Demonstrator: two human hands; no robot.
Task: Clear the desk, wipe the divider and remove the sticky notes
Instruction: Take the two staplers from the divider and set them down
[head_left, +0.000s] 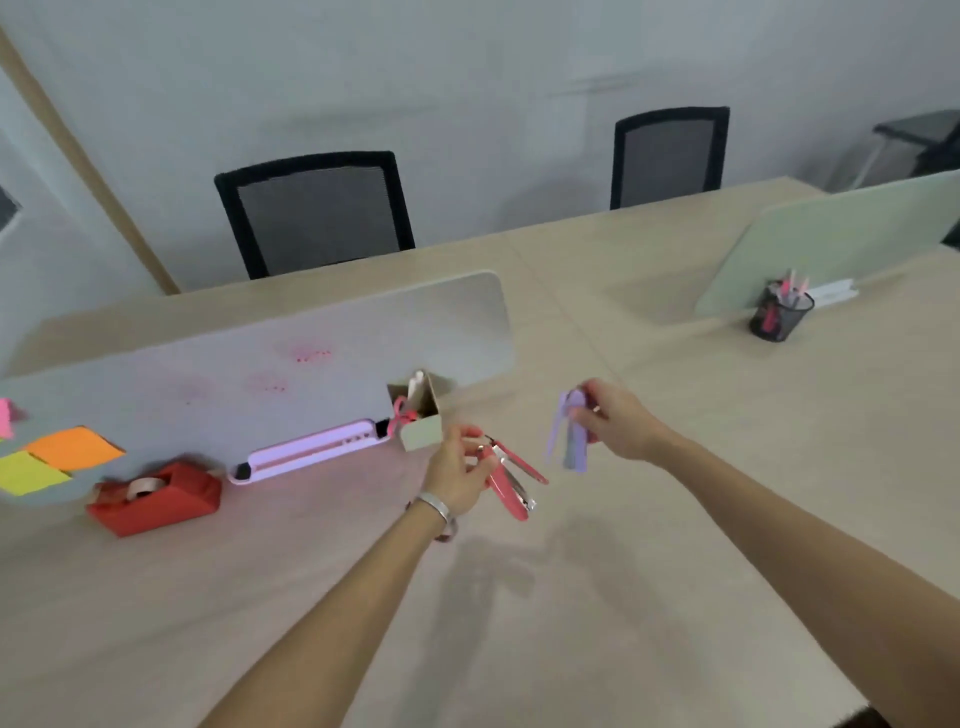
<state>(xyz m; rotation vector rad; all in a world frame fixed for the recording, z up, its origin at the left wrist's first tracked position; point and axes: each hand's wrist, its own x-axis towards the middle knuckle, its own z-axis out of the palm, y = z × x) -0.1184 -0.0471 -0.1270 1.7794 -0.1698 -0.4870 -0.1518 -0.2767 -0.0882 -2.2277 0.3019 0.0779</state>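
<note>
My left hand (460, 475) holds a pink stapler (511, 486) above the desk, its jaws hanging apart. My right hand (618, 423) grips a lilac stapler (569, 434) that dangles downward. The pale grey divider (249, 374) stands at the left with pink marks (311, 356) on it. An orange sticky note (72, 447), a yellow sticky note (26, 473) and a pink sticky note (5, 418) cling to its left end. A red tape dispenser (156, 496), a pink pencil case (311, 449) and a small cardboard holder (418, 413) sit at its foot.
A black mesh pen cup (779, 314) stands at the right by a second, greenish divider (841, 234). Two black mesh chairs (317, 213) (670, 156) wait behind the beige desk (519, 597).
</note>
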